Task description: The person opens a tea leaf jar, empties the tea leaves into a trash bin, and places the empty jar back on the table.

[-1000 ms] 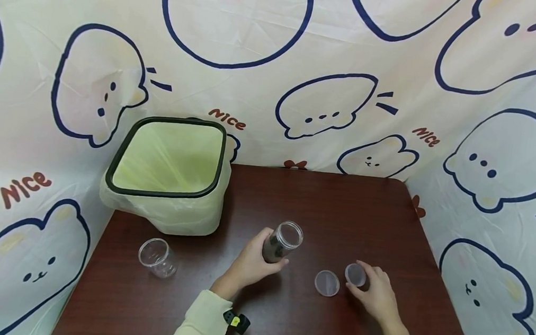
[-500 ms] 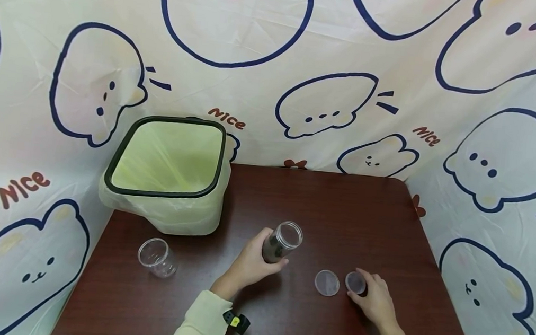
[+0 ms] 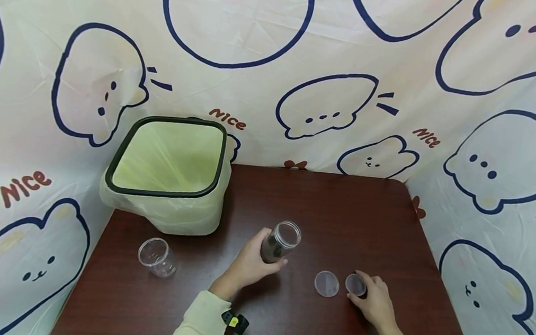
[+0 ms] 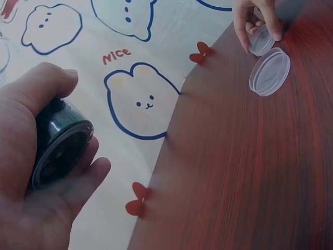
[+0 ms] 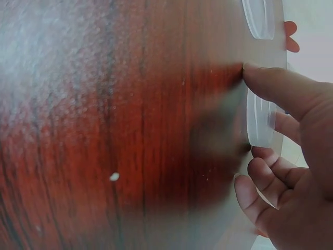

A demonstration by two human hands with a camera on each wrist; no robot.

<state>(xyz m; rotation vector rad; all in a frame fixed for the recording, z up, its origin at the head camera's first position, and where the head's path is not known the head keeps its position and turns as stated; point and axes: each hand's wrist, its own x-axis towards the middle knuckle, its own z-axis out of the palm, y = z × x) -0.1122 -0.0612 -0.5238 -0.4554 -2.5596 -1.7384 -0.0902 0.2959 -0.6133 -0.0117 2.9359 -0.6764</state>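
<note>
My left hand (image 3: 247, 267) grips a clear, open-topped jar (image 3: 288, 235) with dark contents, held tilted over the middle of the table. In the left wrist view the dark base of that jar (image 4: 62, 148) faces the camera, with thumb and fingers wrapped round its side. To the right, my right hand (image 3: 377, 303) has its thumb and fingertips at opposite edges of a round clear plastic lid (image 3: 356, 284). The right wrist view shows this lid (image 5: 260, 121) right at the tabletop between thumb and fingers. A second clear lid (image 3: 327, 284) lies just left of it.
Another clear jar (image 3: 158, 258), open at the top, stands on the left of the dark wooden table (image 3: 302, 325). Behind it is a bin (image 3: 187, 219) with a black rim and a pale liner. A patterned cloth (image 3: 255, 97) hangs behind the table.
My right hand has shifted slightly toward the near edge with its lid, which now sits lower, beside the other lid. My left hand and its jar have barely moved.
</note>
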